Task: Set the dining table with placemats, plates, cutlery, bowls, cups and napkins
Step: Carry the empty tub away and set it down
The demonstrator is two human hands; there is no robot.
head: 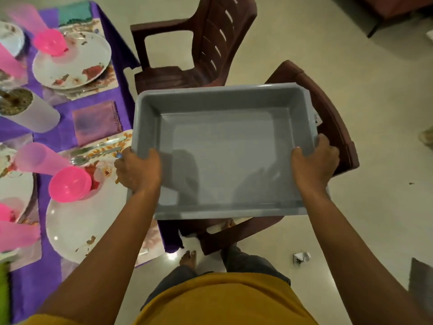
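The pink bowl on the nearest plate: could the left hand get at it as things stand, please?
Probably not yet. The left hand grips the grey tub's rim, sharing its weight with the right hand. The pink bowl sits close beside it with nothing between.

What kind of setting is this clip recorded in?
Most likely a home dining area. A table under a purple tablecloth carries floral plates, pink bowls and cups, brown plastic chairs stand beside it on a pale tiled floor, and both hands hold an empty grey tub.
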